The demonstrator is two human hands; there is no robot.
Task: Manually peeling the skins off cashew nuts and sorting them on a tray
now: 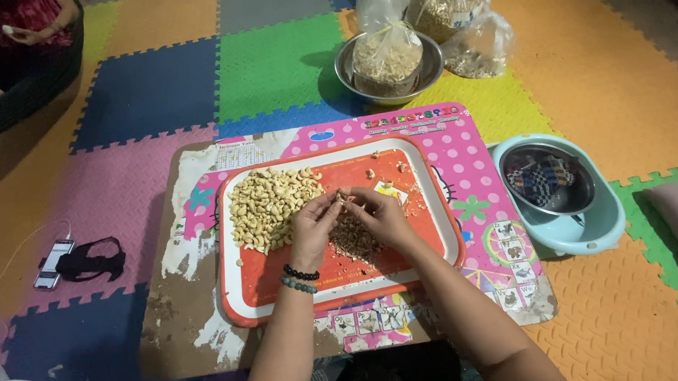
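Cashew handling over the orange tray (260, 291)

Risk — pile (268, 204) of pale cashews, tray's left half, could scatter if bumped. Teal basin (603, 230), right, holds a steel bowl with patterned cloth; far steel bowl (425, 78) holds a bagged batch. Left hand (314, 221) and right hand (381, 211) pinch one small nut (347, 201) at tray centre — above brown husks (353, 239).

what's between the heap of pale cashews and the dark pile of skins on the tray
In the head view, the left hand lies between the cashew heap and the dark pile; bare orange tray shows below it.
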